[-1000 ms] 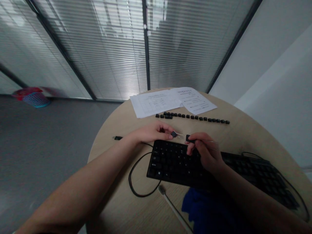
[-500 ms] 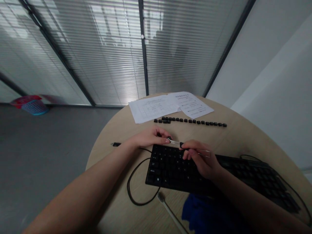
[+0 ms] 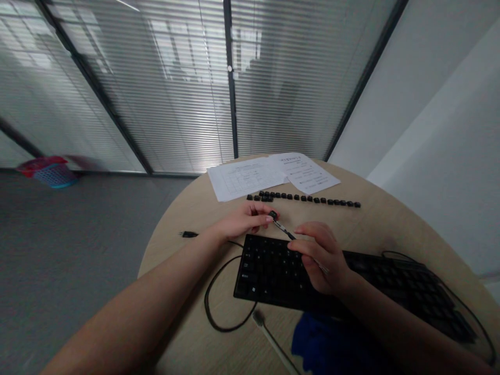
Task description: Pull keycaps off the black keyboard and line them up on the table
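Observation:
My left hand (image 3: 246,219) is closed in a pinch on a small black keycap (image 3: 273,214), just beyond the far left corner of the black keyboard (image 3: 269,265). A keycap puller (image 3: 286,229), slim with a dark middle and thin wire ends, reaches from my right hand (image 3: 322,255) to the keycap, its tip at the cap. My right fingers are closed round the puller above the keyboard. Beyond both hands, several loose black keycaps (image 3: 303,198) lie in a long row, with a short second row at its left end.
Printed papers (image 3: 246,177) lie at the table's far edge. A black cable (image 3: 207,302) loops left of the keyboard, near a USB plug (image 3: 189,234). A toothbrush (image 3: 269,336) and blue cloth (image 3: 316,338) lie at the near side. A basket (image 3: 54,172) stands on the floor.
My right hand has turned and dropped slightly, so the puller now slants down toward me. The keycap in my left fingers has tipped up and shows more plainly.

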Tool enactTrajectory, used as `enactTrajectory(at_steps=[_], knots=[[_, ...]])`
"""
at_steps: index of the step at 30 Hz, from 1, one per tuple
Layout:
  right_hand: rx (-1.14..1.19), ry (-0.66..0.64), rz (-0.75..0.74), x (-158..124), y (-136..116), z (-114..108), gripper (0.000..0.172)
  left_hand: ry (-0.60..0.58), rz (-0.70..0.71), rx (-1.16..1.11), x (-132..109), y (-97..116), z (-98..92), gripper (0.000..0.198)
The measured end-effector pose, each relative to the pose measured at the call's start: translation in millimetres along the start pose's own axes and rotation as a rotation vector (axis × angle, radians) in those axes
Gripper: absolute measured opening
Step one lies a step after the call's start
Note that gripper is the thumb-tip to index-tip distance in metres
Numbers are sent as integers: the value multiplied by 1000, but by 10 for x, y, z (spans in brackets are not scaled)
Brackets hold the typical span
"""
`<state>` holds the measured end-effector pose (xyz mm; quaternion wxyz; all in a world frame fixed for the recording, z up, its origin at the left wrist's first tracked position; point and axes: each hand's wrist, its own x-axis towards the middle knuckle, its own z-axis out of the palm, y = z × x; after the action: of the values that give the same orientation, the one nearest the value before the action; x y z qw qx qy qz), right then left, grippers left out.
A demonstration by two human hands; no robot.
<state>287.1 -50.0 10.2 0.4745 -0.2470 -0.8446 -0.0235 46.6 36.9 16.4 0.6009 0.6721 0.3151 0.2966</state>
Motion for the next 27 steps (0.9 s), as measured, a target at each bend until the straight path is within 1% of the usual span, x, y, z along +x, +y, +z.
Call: enactTrajectory(at_steps=[5, 10, 12, 16, 19, 23, 25, 27], knots=[[-64, 10, -71, 15, -12, 13, 28, 39, -21, -185, 16, -29, 68, 41], [-55, -98, -129, 20, -8, 18, 25, 173, -17, -393, 5, -15, 58, 40], [-68, -94, -147, 36, -17, 16, 26, 174, -1, -431, 2, -7, 32, 37], [-38, -10, -114, 45, -8, 10, 34, 30, 12, -383, 4, -5, -3, 37], [-37, -24, -46, 12, 32, 19, 38, -62, 15, -276, 1, 6, -3, 36], [-190, -58, 66, -16, 68, 62, 34, -189, 1, -116, -18, 54, 20, 32], [-258, -70, 100, -11, 68, 87, 29, -261, -9, -49, -28, 74, 40, 30], [-290, -72, 110, -3, 65, 105, 23, -310, -6, -15, -34, 79, 65, 30]])
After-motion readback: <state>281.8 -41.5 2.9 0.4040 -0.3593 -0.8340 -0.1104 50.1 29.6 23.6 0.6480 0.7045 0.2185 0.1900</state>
